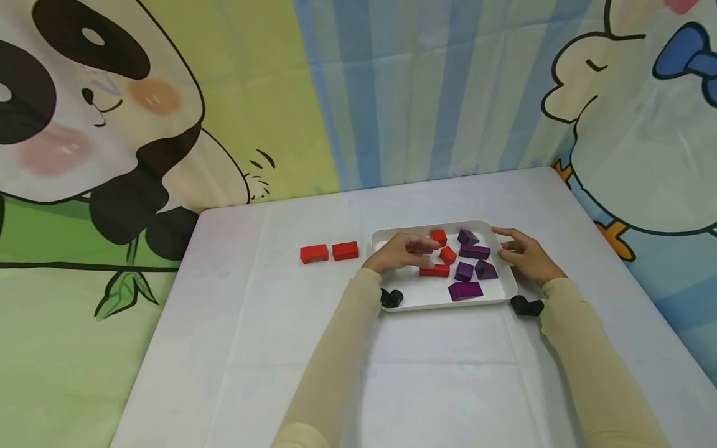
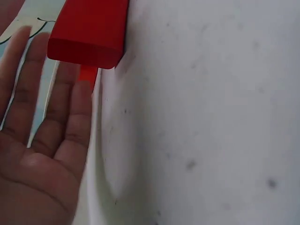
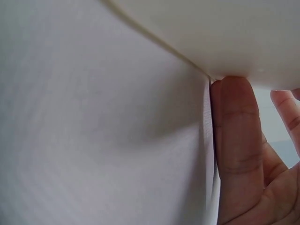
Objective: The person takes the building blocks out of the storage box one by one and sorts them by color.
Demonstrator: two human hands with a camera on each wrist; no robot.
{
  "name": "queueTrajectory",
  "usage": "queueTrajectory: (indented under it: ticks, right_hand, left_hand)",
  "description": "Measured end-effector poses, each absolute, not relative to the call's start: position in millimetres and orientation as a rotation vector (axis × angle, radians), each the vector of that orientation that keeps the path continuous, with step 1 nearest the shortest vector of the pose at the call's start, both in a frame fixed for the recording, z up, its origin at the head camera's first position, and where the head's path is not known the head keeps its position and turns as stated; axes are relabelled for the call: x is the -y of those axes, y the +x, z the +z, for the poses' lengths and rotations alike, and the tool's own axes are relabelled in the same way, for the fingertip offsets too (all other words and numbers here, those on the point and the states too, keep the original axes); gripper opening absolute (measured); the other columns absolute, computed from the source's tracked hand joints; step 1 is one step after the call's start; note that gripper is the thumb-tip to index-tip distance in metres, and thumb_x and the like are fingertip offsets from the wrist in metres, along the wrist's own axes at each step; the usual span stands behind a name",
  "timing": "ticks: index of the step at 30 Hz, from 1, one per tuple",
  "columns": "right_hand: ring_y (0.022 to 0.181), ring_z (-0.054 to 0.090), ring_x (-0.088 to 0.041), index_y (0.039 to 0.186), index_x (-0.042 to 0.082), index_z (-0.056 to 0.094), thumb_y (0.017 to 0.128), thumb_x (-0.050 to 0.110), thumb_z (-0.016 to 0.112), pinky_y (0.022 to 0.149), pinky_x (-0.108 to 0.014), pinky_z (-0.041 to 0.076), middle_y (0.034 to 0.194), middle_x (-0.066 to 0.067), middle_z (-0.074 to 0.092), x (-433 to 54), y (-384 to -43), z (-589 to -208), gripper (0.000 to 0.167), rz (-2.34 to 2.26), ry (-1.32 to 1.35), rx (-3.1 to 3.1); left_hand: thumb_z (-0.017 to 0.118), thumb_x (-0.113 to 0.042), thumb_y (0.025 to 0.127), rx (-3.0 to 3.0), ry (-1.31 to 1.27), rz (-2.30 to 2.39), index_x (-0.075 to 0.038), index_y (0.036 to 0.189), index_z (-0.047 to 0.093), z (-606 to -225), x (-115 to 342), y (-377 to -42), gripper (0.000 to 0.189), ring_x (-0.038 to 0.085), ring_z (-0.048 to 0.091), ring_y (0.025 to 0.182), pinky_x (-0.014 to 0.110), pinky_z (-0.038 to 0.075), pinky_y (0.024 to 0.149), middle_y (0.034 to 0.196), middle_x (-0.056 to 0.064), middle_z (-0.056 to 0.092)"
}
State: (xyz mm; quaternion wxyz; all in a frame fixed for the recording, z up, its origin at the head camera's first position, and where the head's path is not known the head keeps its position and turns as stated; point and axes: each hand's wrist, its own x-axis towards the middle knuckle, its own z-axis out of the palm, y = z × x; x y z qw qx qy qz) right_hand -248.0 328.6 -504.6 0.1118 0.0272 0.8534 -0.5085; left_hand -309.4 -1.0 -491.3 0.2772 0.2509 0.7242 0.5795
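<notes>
A white tray (image 1: 414,302) carries red blocks and purple blocks. My left hand (image 1: 404,252) hovers over the tray's left part, its thumb by a long red block (image 1: 434,271). In the left wrist view its fingers (image 2: 35,93) extend beside a red block (image 2: 86,35), not wrapped round it. Two more red blocks in the tray, a small one (image 1: 447,254) and another (image 1: 439,236), are just beyond these fingers. My right hand (image 1: 526,256) is at the tray's right edge; fingertips (image 3: 236,91) touch the outer wall in the right wrist view.
Two red blocks, one (image 1: 313,253) and another (image 1: 345,250), lie on the white-covered table left of the tray. Several purple blocks (image 1: 465,290) fill the tray's right half. Black wrist pieces show at the left (image 1: 391,298) and right (image 1: 526,305) cuffs. Printed cloth (image 1: 392,93) hangs behind.
</notes>
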Motion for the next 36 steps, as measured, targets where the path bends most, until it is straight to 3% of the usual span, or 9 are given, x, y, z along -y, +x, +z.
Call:
queueTrajectory:
  ticks: [7,16,21,28,30,32,36]
  right_hand:
    - [0.128,0.057,-0.047,0.172,0.018,0.03,0.112,0.019,0.058,0.084,-0.019,0.055,0.149,-0.034,0.051,-325.2,-247.0,-500.7,0.067,-1.484,0.111,-2.504]
    - [0.129,0.057,-0.047,0.172,0.019,0.03,0.112,0.02,0.058,0.091,-0.026,0.058,0.15,-0.033,0.051,-326.9,-247.9,-500.8,0.067,-1.487,0.116,-2.505]
    - [0.13,0.057,-0.048,0.172,0.019,0.03,0.112,0.02,0.058,0.094,-0.032,0.06,0.151,-0.034,0.05,-327.3,-247.8,-502.4,0.067,-1.479,0.126,-2.505]
    - [0.13,0.055,-0.049,0.173,0.018,0.028,0.112,0.018,0.057,0.082,-0.018,0.055,0.151,-0.036,0.049,-325.3,-249.2,-504.4,0.068,-1.492,0.108,-2.489]
    - [0.131,0.055,-0.049,0.173,0.018,0.028,0.112,0.017,0.057,0.086,-0.023,0.058,0.151,-0.036,0.049,-324.7,-249.5,-504.3,0.068,-1.486,0.107,-2.493]
    - [0.133,0.055,-0.049,0.173,0.019,0.027,0.112,0.017,0.056,0.096,-0.035,0.061,0.153,-0.036,0.048,-324.9,-249.4,-504.0,0.067,-1.476,0.11,-2.499]
    - [0.136,0.053,-0.052,0.173,0.02,0.026,0.112,0.018,0.056,0.11,-0.06,0.053,0.155,-0.036,0.046,-326.0,-248.9,-503.2,0.068,-1.469,0.119,-2.503]
  left_hand:
    - [0.082,0.012,0.089,-1.986,0.696,1.405,0.003,0.133,0.074,-493.1,-1.1,-307.8,0.046,0.023,0.071,0.124,0.025,0.057,0.103,0.136,0.017,0.073]
    - [0.09,0.001,0.087,-2.19,0.629,1.24,-0.008,0.12,0.084,-495.5,-1.1,-308.4,0.034,0.013,0.068,0.096,0.021,0.057,0.088,0.111,0.001,0.082]
    - [0.09,-0.003,0.087,-2.219,0.622,1.281,-0.009,0.118,0.085,-495.8,-1.5,-307.9,0.031,0.011,0.067,0.101,0.021,0.056,0.091,0.115,0.0,0.081]
    - [0.088,-0.008,0.092,-2.154,0.695,1.491,-0.008,0.126,0.082,-488.3,0.0,-304.5,0.035,0.011,0.066,0.106,0.022,0.055,0.087,0.123,0.005,0.08]
    - [0.088,-0.009,0.092,-2.129,0.691,1.535,-0.008,0.128,0.081,-484.2,0.6,-303.0,0.037,0.01,0.066,0.105,0.022,0.055,0.084,0.124,0.005,0.08]
    - [0.089,-0.009,0.091,-2.118,0.686,1.567,-0.008,0.128,0.081,-479.1,1.2,-301.6,0.038,0.009,0.066,0.103,0.022,0.055,0.082,0.126,0.004,0.079]
    - [0.089,-0.006,0.09,-2.1,0.719,1.632,-0.004,0.127,0.08,-466.7,2.0,-300.0,0.038,0.013,0.068,0.095,0.024,0.056,0.079,0.13,0.007,0.077]
